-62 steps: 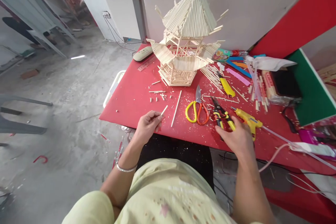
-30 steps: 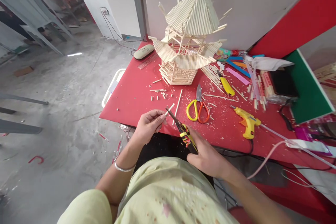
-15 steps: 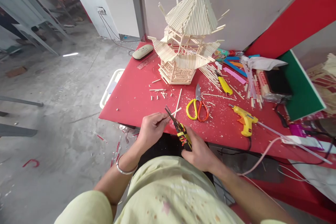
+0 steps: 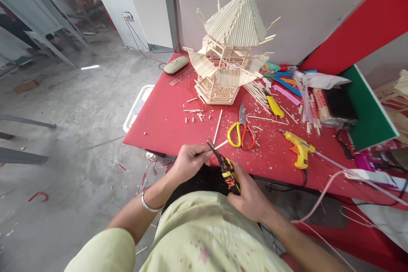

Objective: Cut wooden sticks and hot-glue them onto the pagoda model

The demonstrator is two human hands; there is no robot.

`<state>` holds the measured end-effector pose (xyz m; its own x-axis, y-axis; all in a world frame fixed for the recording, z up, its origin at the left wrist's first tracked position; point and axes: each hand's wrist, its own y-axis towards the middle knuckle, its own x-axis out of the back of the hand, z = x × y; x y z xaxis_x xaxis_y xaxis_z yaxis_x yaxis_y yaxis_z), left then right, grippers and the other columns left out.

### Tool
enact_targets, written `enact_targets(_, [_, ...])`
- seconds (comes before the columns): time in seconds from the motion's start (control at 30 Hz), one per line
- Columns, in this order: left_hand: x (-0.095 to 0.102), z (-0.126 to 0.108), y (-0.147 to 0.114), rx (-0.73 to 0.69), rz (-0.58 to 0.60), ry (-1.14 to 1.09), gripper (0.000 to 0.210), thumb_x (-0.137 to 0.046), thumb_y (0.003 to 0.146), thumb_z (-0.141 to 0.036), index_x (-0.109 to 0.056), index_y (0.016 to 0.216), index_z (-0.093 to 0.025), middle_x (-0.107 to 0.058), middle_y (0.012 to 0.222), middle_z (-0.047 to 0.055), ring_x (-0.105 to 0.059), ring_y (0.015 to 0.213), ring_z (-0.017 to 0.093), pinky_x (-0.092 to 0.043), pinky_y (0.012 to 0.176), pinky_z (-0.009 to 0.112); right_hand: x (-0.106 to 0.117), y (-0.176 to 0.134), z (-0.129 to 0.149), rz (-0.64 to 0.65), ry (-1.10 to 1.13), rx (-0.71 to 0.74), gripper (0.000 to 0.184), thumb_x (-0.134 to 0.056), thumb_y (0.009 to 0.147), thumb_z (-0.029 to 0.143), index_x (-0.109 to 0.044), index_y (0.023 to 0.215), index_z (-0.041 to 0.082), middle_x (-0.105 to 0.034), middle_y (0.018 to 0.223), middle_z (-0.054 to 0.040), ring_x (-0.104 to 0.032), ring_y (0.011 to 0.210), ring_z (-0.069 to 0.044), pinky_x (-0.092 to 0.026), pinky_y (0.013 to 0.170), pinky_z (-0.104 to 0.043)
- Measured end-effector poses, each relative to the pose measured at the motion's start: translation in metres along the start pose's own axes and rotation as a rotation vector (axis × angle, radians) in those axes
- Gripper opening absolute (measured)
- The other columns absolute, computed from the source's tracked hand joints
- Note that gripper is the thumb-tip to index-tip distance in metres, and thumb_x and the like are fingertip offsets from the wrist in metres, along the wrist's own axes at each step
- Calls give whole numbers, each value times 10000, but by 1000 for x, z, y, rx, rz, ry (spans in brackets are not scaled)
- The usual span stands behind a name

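Note:
My left hand [image 4: 192, 160] pinches a thin wooden stick [image 4: 221, 145] near the table's front edge. The stick's free end points to the right. Wrapped in my right hand [image 4: 250, 193] are black-and-yellow pliers [image 4: 228, 174], whose long narrow jaws lie across the stick close to my left fingertips. Whether the jaws bite into it I cannot tell. Just beyond them, another stick [image 4: 217, 126] lies on the red tabletop [image 4: 165, 119]. Scissors [image 4: 241, 134] with one yellow and one red handle rest to the right of that stick.
A pagoda model [image 4: 228, 46] made of sticks stands at the back. A yellow glue gun [image 4: 298, 148], a yellow utility knife [image 4: 274, 105], loose sticks [image 4: 257, 93] and a green board [image 4: 369, 106] are on the right. A glasses case [image 4: 176, 64] sits at the back left.
Both hands, with the stick and pliers, appear slightly farther right and lower in the picture. The whole scene has shifted a little the same way. The grips look unchanged.

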<state>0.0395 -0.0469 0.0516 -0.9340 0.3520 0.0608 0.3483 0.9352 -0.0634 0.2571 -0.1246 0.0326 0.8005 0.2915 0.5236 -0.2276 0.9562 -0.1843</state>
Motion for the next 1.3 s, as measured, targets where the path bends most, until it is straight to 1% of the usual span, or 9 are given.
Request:
enact_targets(0.17, [-6,11,0,104,13,-70,475,-687,868,-543,-657,614,-144,-550,553,0,-347,476,65,-276,467,220,-8,2,-5,-123,46,-172,310,-530,671,156,-550,974,219,-579,809,7,-552,770,-196,-454,757,-344])
enact_targets(0.3, [-7,18,5,170,103,-123,448,-703,847,-580,-733,777,-138,-624,622,20,-404,458,68,-317,457,221,5,1,5,-95,109,-82,381,-533,676,140,-541,1047,224,-598,885,10,-539,808,-182,-436,789,-324])
enact_targets(0.43, [0,19,6,135,-2,-73,461,-741,811,-586,-722,724,-134,-568,590,1,-415,500,69,-316,471,207,14,-5,10,-57,272,-154,381,-571,655,156,-571,1026,238,-589,908,7,-535,866,-194,-433,837,-340])
enact_targets(0.57, [6,23,3,161,-124,-203,435,-800,767,-549,-765,884,-132,-621,673,13,-467,553,68,-366,508,189,6,-4,8,131,730,-345,558,-639,583,187,-596,1134,261,-620,1025,-15,-578,953,-215,-449,887,-375])
enact_targets(0.73, [24,34,7,230,-241,-319,432,-832,730,-512,-751,905,-125,-683,695,54,-526,469,79,-313,389,173,-7,10,22,346,1199,-387,658,-653,593,197,-603,1244,278,-644,1068,-35,-635,991,-221,-446,1005,-439])
enact_targets(0.97, [65,51,14,156,-467,98,276,-707,839,-436,-757,876,-167,-700,697,44,-598,502,124,-450,485,221,-20,31,32,360,1194,-450,670,-676,565,141,-643,1225,253,-647,1003,-18,-632,963,-204,-455,983,-406])
enact_targets(1.07, [76,55,21,-22,-501,417,225,-647,896,-372,-789,894,-198,-713,801,57,-611,653,139,-469,622,248,-23,34,33,382,1162,-476,696,-675,572,146,-623,1256,262,-664,1002,-16,-644,935,-203,-461,941,-391])
enact_targets(1.17, [89,56,38,-220,-472,703,205,-636,914,-337,-810,913,-230,-702,886,70,-616,788,172,-464,714,281,-23,35,34,380,1128,-504,766,-678,552,149,-596,1302,278,-680,1014,-16,-651,932,-209,-457,914,-385])
enact_targets(1.3, [98,62,62,-299,-388,739,171,-645,906,-302,-777,853,-207,-699,868,69,-618,812,189,-479,760,305,-20,33,29,333,1107,-486,789,-680,549,144,-591,1321,281,-683,1069,-23,-643,964,-219,-449,953,-411])
